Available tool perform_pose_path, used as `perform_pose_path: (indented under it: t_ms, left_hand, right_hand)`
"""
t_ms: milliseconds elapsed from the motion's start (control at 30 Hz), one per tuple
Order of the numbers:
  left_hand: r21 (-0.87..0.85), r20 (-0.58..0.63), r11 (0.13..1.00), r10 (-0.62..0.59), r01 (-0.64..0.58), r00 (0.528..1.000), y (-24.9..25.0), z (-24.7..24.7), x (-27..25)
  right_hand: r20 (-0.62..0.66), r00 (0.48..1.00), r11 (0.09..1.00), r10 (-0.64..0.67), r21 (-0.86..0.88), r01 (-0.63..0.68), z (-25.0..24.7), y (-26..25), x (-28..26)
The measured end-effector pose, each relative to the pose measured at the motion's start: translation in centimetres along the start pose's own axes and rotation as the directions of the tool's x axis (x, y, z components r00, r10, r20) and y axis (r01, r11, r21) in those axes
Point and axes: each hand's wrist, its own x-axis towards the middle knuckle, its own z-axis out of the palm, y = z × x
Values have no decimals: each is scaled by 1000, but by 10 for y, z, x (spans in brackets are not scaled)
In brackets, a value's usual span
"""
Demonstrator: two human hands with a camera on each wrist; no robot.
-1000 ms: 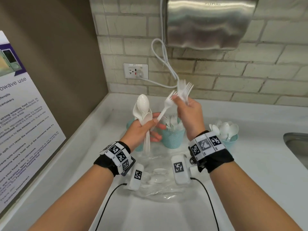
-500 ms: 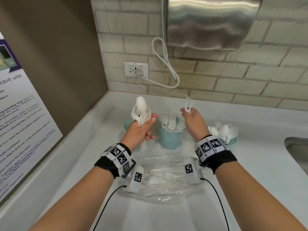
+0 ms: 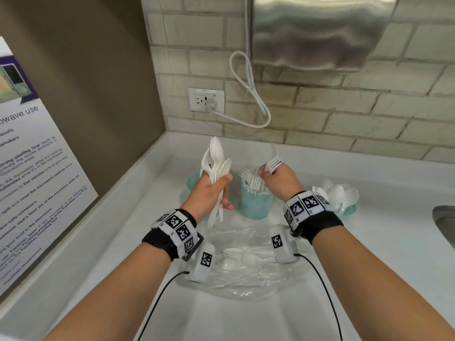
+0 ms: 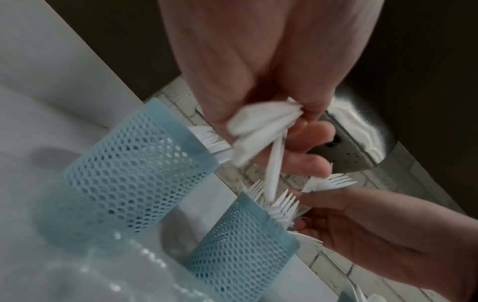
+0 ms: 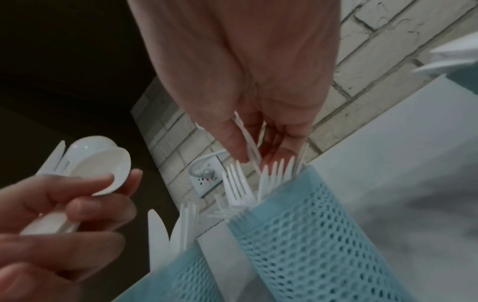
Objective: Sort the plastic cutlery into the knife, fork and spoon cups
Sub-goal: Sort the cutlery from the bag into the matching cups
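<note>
My left hand (image 3: 213, 190) grips a bundle of white plastic spoons and knives (image 3: 216, 161), held upright above the left blue mesh cup (image 3: 193, 179), which holds knives (image 4: 209, 141). My right hand (image 3: 277, 178) holds white forks (image 3: 273, 164) just above the middle mesh cup (image 3: 256, 205), tines up; that cup is full of forks (image 5: 236, 188). In the right wrist view the fork handles (image 5: 249, 143) pass between my thumb and fingers. A third cup (image 3: 348, 210) at the right is packed with spoons (image 3: 341, 194).
A clear plastic bag (image 3: 248, 264) with a few loose spoons (image 3: 232, 258) lies on the white counter (image 3: 369, 279) between my wrists. A sink edge (image 3: 443, 225) is at the far right. A socket (image 3: 206, 100), a cable and a steel dispenser (image 3: 317, 30) are on the brick wall.
My right hand took the fork from the left bundle, then dropped from chest height to the mouth of the middle cup with its forks. The left hand lowered slightly, still gripping its bundle.
</note>
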Motion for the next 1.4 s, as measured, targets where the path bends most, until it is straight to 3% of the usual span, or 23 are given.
perform_pose_path:
  t_ms: [133, 200, 267, 367, 467, 533, 633, 733, 833, 1000, 1100, 1200, 1300, 1400]
  left_hand:
    - [46, 20, 999, 16, -17, 1000, 0, -3, -1]
    - [68, 12, 997, 36, -37, 999, 0, -5, 0]
    - [78, -4, 996, 46, -45, 999, -2, -6, 2]
    - [112, 3, 993, 43, -43, 999, -4, -4, 3]
    - [171, 28, 983, 61, -65, 998, -3, 1, 3]
    - [261, 17, 961, 84, -85, 996, -4, 4, 2]
    - [375, -38, 923, 107, -85, 994, -6, 9, 5]
    - [339, -52, 927, 188, -160, 981, -2, 14, 3]
    - [292, -117, 943, 201, -160, 973, 3, 21, -2]
    - [209, -119, 964, 193, -166, 974, 0, 20, 4]
    - [188, -112, 970, 179, -157, 977, -3, 20, 6]
    - [184, -120, 973, 163, -140, 979, -11, 15, 11]
    - [176, -130, 973, 172, -148, 977, -15, 7, 15]
    - [158, -96, 974, 179, -163, 979, -14, 7, 15]
  right_hand:
    - [-85, 992, 985, 95, 153, -81, -4, -4, -3]
    - [-152, 985, 990, 83, 127, -63, -4, -8, -4]
    - [-218, 976, 992, -1, 123, 29, -5, -15, -9]
    - [-221, 962, 931, -161, 288, 222, -5, -34, -23]
    - [-155, 947, 857, -282, 404, 321, -2, -55, -43]
    - [-216, 926, 826, -311, 420, 376, 4, -62, -56]
    - [-316, 908, 855, -275, 352, 381, 16, -66, -67]
    - [-306, 921, 910, -241, 259, 324, 26, -69, -70]
    - [-308, 935, 905, -177, 321, 278, 27, -69, -66]
    - [-148, 985, 799, -86, 580, 157, 16, -72, -66]
    - [-222, 970, 764, -101, 607, 218, -1, -76, -67]
    - [-392, 910, 657, -135, 653, 378, -28, -82, -68]
    - [-484, 866, 733, -129, 542, 412, -37, -69, -56]
    - [-420, 906, 867, -46, 435, 245, -24, -40, -40]
